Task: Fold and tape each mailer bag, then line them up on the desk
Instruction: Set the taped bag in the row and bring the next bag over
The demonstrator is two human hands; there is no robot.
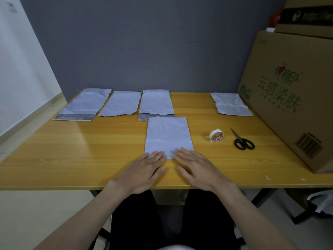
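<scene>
1. Centre of the table [72,150], near side: the mailer bag [168,137] lies flat, its far edge overlapping the grey flap of the third bag [156,102] in the far row.
2. Left hand [144,170] and right hand [197,167] both lie flat, fingers straight, fingertips pressing the bag's near edge, gripping nothing.
3. Looks like the fold stage: next they need that near edge lifted and creased over.
4. Then the tape roll [216,135] and scissors [242,140], just right of the bag.
5. Far row: two more bags [84,105] on the left, one bag [230,104] far right by the cardboard box [288,98].
6. Open room on the near left; the box hems in the right.
</scene>
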